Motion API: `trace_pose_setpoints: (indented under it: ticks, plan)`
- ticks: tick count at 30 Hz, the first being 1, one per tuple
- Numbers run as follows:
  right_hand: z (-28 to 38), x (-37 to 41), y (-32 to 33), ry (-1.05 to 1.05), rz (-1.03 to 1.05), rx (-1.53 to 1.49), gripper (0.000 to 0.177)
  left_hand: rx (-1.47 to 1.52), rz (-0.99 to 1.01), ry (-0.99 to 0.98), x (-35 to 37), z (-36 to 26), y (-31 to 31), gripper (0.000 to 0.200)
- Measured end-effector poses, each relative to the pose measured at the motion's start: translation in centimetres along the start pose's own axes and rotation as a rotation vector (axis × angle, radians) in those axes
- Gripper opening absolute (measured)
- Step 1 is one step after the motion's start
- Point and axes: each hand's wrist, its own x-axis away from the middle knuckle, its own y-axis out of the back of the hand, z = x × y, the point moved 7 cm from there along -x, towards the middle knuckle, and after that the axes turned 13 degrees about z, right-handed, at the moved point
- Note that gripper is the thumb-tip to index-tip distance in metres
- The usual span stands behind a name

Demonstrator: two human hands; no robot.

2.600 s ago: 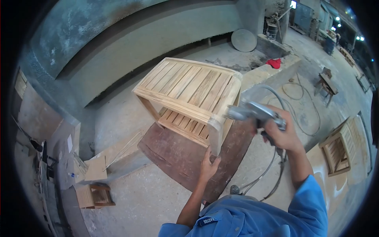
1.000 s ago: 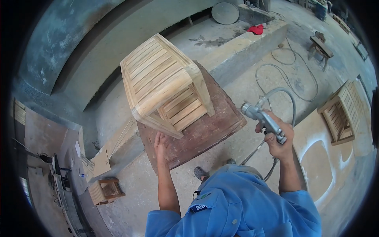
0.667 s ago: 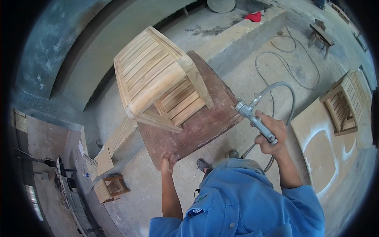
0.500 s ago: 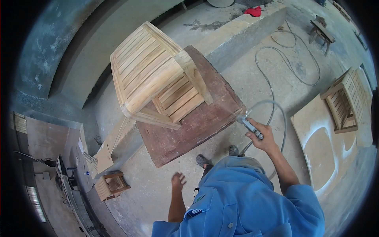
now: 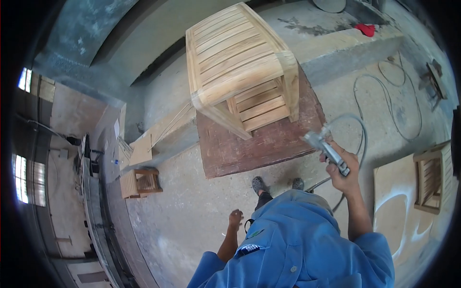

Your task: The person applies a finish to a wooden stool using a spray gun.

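My right hand (image 5: 344, 168) is wrapped around a metal spray gun (image 5: 331, 153), its nozzle end pointing up and left. A grey hose (image 5: 366, 139) loops behind that hand. Ahead of the gun, a pale slatted wooden stool (image 5: 235, 53) with a lower slatted shelf (image 5: 264, 114) stands on a reddish-brown board (image 5: 249, 157). A gap separates the gun from the stool. Low beside my body hangs my left hand (image 5: 236, 219), holding nothing, its fingers loosely apart.
A small wooden stool (image 5: 140, 183) sits to the left. On the right, a slatted wooden piece (image 5: 429, 180) stands on a sheet (image 5: 391, 192) with white overspray marks. Hose coils (image 5: 389, 108) lie on the floor. A red cloth (image 5: 366, 30) rests on a concrete ledge (image 5: 350, 50).
My view has turned, so the stool and board appear farther right and higher. The spray gun stays in my right hand, tilted differently. My left hand still hangs at my side.
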Motion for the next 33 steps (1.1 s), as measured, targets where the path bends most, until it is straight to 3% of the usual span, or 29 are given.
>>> trace_pose_setpoints:
  ticks: [3,5,7,10,12,13,15,18,21,23,25,27,29,33]
  plan:
    - [6.8,-3.2,-1.6,0.312,0.170,-0.008,0.062,0.010,0.046,-0.069,0.1,-3.9,-1.2,0.049]
    - [10.9,-4.1,-3.0,0.659,0.164,0.064,0.067,0.008,0.067,-0.133,0.6,-5.9,-1.9,0.052]
    - [10.8,-4.8,-5.2,0.658,0.200,0.093,0.065,0.059,0.062,-0.181,0.3,-6.0,-2.1,0.054]
    - [7.2,-4.1,-8.2,0.582,0.286,0.197,0.061,0.091,0.053,-0.196,0.6,-4.6,-2.6,0.056]
    - [1.3,-3.2,-10.1,0.300,0.368,0.243,0.060,0.157,0.062,-0.145,1.0,-2.6,-2.8,0.054]
    - [-1.0,-2.0,-10.7,0.296,0.375,0.245,0.060,0.161,0.066,-0.138,1.2,-2.0,-2.9,0.054]
    - [-7.6,0.3,-11.7,-0.073,0.455,0.198,0.055,0.250,0.062,-0.125,1.9,-1.0,-2.8,0.055]
    - [-10.3,2.9,-11.7,-0.089,0.426,0.234,0.050,0.333,0.002,-0.143,2.1,-2.5,-1.6,0.057]
    - [-10.9,3.9,-11.6,-0.139,0.392,0.174,0.048,0.236,-0.029,-0.388,2.7,-9.9,0.3,0.065]
    - [-11.4,4.2,-11.5,-0.193,0.384,0.159,0.048,0.149,-0.045,-0.562,5.5,-20.4,-0.4,0.066]
    - [-11.5,4.4,-11.4,-0.250,0.357,0.147,0.049,0.019,-0.047,-0.880,5.0,-29.6,-0.8,0.065]
    - [-11.8,4.7,-10.9,-0.396,0.338,0.050,0.049,-0.108,-0.049,-1.117,9.5,-39.4,-3.2,0.065]
    - [-11.9,5.2,-10.3,-0.457,0.255,0.009,0.048,-0.140,-0.086,-1.340,10.0,-45.6,-4.7,0.060]
    - [-12.1,6.4,-8.3,-0.548,0.025,-0.098,0.043,-0.117,0.024,-1.237,5.2,-49.4,-5.3,0.053]
